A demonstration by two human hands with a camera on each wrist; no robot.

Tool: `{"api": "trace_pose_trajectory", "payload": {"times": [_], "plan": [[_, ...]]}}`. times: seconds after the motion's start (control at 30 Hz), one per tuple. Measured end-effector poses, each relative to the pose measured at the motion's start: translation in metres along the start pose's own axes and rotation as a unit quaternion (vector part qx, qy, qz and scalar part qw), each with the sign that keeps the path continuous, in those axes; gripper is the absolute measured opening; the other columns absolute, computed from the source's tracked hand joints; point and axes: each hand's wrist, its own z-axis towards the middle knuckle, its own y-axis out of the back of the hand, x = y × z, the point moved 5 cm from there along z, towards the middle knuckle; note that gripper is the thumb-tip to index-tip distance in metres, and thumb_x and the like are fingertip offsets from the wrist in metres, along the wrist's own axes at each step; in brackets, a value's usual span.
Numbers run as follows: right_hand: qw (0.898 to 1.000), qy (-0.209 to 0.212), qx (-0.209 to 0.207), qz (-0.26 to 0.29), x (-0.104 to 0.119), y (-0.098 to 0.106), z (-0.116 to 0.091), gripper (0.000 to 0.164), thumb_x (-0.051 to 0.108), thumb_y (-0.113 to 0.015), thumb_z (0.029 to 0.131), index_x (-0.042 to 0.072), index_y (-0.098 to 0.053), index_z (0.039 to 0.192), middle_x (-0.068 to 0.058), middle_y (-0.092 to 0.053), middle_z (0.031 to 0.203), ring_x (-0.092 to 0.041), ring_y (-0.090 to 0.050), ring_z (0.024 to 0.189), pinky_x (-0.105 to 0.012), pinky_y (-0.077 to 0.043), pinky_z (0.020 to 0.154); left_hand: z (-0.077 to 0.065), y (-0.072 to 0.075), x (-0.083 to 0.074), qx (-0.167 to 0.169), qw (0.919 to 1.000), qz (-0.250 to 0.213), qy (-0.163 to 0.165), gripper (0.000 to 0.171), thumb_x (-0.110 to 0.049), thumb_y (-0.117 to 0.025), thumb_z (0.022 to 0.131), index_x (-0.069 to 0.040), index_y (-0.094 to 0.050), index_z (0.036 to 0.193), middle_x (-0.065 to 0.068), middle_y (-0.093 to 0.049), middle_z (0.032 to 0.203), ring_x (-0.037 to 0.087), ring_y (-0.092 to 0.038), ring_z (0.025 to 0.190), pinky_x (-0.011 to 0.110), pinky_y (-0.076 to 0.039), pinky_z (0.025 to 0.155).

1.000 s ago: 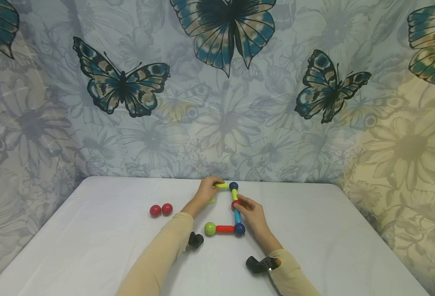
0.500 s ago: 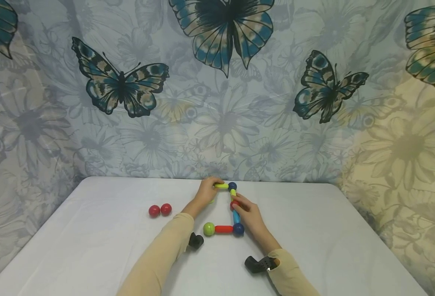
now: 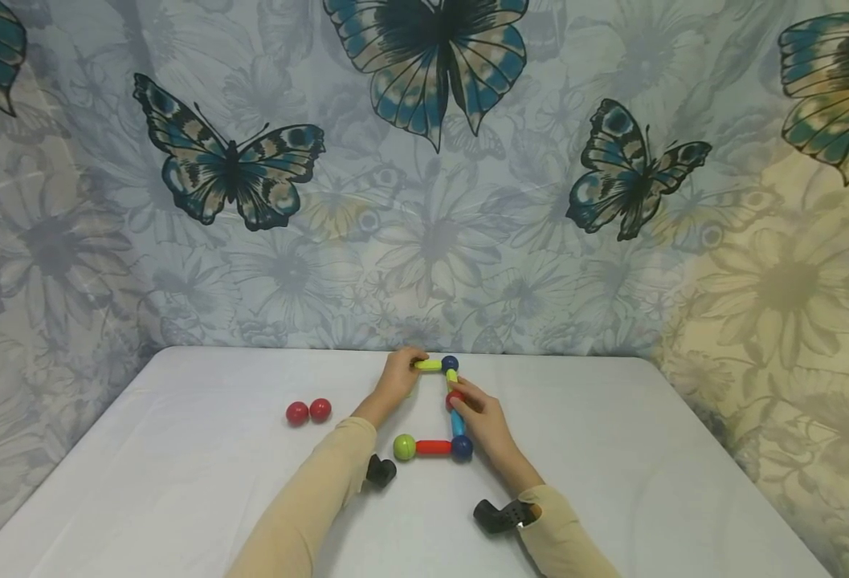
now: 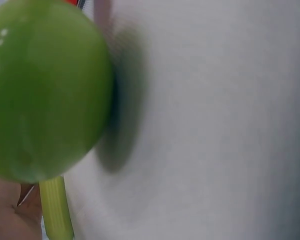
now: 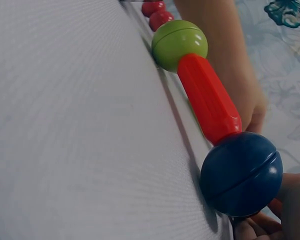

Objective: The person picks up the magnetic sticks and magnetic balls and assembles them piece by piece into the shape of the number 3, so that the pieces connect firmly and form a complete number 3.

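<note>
In the head view, my left hand [image 3: 397, 377] pinches a yellow-green magnetic rod [image 3: 430, 365] whose right end meets a dark blue ball [image 3: 450, 364]. Fingers of my right hand [image 3: 483, 416] pinch a red ball [image 3: 454, 400], between a short yellow-green rod above and a blue rod [image 3: 457, 424] below. That blue rod runs down to another dark blue ball [image 3: 462, 448], joined by a red rod [image 3: 433, 447] to a green ball [image 3: 404, 447]. The left wrist view has the green ball [image 4: 45, 90] up close, with a yellow-green rod [image 4: 56, 209] beside the hand.
Two red balls [image 3: 308, 413] lie side by side to the left of my left arm on the white-covered table [image 3: 178, 466]. A butterfly-patterned cloth [image 3: 438, 241] hangs behind the far edge. Black wrist cameras [image 3: 498, 516] sit close over the table.
The small gap between the left hand's rod and the far dark blue ball has closed. Everything sits slightly further left in the head view. My right hand keeps its grip on the red ball.
</note>
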Motion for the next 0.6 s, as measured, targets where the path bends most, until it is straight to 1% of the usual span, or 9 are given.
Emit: {"api": "trace_pose_trajectory", "payload": {"times": [0.17,0.33,0.37,0.43,0.53,0.6], "plan": [[1.000,0.003,0.001,0.014,0.002,0.000,0.000,0.035,0.010,-0.063,0.094,0.000,-0.062,0.128,-0.017,-0.048,0.147,-0.035,-0.043,0.139,-0.045,-0.035,0.114,0.000,0.001,0.000,-0.006,0.9998,-0.016,0.007,0.031,0.016,-0.060,0.082,0.005,-0.068,0.110,0.020,-0.070,0.113,0.033,-0.064,0.110,0.041,-0.051,0.097],[1.000,0.000,0.000,0.004,0.002,0.000,0.000,0.034,0.009,-0.062,0.094,0.000,-0.063,0.127,-0.016,-0.049,0.146,-0.034,-0.044,0.139,-0.045,-0.036,0.114,0.002,0.003,-0.002,-0.015,0.9993,-0.034,0.006,0.030,0.013,-0.061,0.085,0.002,-0.067,0.113,0.018,-0.069,0.116,0.032,-0.064,0.111,0.040,-0.051,0.099],[1.000,0.004,0.000,0.001,0.003,0.000,0.000,0.034,0.009,-0.062,0.094,0.000,-0.062,0.127,-0.017,-0.049,0.147,-0.035,-0.043,0.139,-0.046,-0.035,0.114,0.002,0.003,-0.002,-0.017,0.9991,-0.037,0.007,0.030,0.012,-0.061,0.085,0.002,-0.067,0.113,0.017,-0.069,0.116,0.031,-0.064,0.111,0.039,-0.051,0.099],[1.000,0.002,0.010,-0.008,0.015,0.001,-0.006,0.035,0.008,-0.060,0.095,-0.002,-0.060,0.129,-0.021,-0.045,0.148,-0.039,-0.039,0.140,-0.050,-0.033,0.114,0.003,0.003,-0.002,-0.020,0.9986,-0.047,0.009,0.030,0.012,-0.062,0.085,0.002,-0.067,0.113,0.017,-0.068,0.117,0.031,-0.064,0.111,0.039,-0.051,0.099],[1.000,0.011,0.021,-0.019,0.015,0.000,-0.006,0.037,0.008,-0.058,0.096,-0.003,-0.058,0.131,-0.023,-0.040,0.151,-0.042,-0.034,0.142,-0.053,-0.029,0.116,0.003,0.003,-0.002,-0.024,0.9983,-0.052,0.012,0.031,0.013,-0.062,0.085,0.003,-0.067,0.113,0.017,-0.068,0.118,0.031,-0.064,0.112,0.038,-0.051,0.099],[0.999,0.010,0.028,-0.029,0.013,-0.001,-0.005,0.037,0.009,-0.056,0.097,-0.002,-0.057,0.133,-0.022,-0.039,0.153,-0.041,-0.032,0.144,-0.053,-0.027,0.117,0.003,0.002,-0.001,-0.026,0.9983,-0.051,0.008,0.031,0.014,-0.062,0.084,0.003,-0.067,0.113,0.017,-0.068,0.118,0.031,-0.064,0.111,0.038,-0.051,0.099]]}}
